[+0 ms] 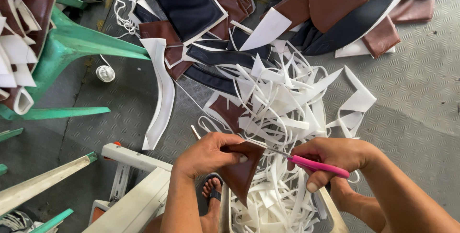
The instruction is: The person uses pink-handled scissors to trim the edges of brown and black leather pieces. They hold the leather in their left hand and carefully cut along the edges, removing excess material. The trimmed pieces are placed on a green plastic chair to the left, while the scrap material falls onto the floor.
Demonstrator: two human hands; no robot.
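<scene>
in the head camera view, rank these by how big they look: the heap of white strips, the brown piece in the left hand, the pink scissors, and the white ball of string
1. Heap of white strips
2. Brown piece in the left hand
3. Pink scissors in the right hand, partly hidden, so unsure
4. White ball of string, though farther away

Both forearms come in from the near edge. The left hand [211, 154] is curled, thumb on top, pinching with its fingertips. The right hand [333, 159] is closed in a fist-like grip, thumb pointing down. The two hands are near each other.
</scene>
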